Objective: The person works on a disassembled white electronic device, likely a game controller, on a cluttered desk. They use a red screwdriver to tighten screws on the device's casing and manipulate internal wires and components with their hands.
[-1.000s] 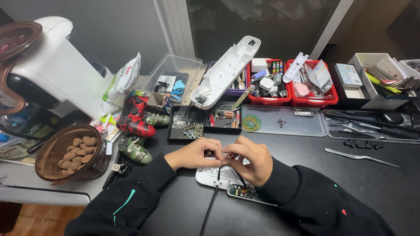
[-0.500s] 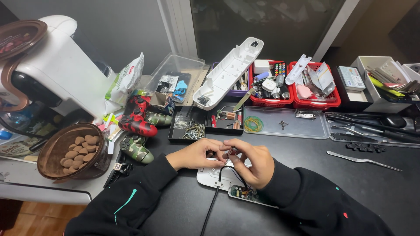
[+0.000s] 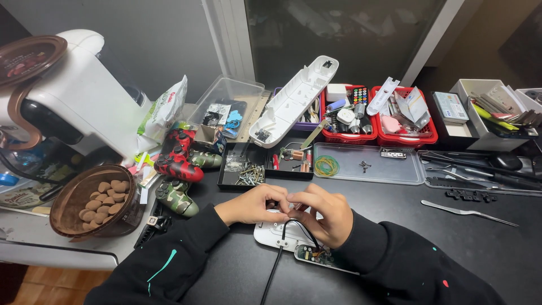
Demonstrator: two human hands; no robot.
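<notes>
Single view, head-worn camera: looks steeply down and forward across a black desk (image 3: 485,248) toward a window (image 3: 339,34) at frame top. Close range; the left hand (image 3: 254,204) and right hand (image 3: 322,213) sit lower centre, sleeves running off the bottom edge. No second view.

Black bench (image 3: 485,248) fills lower frame; grey wall (image 3: 141,39) upper left; dark window (image 3: 339,28) top centre; wooden floor (image 3: 51,279) lower left.
</notes>
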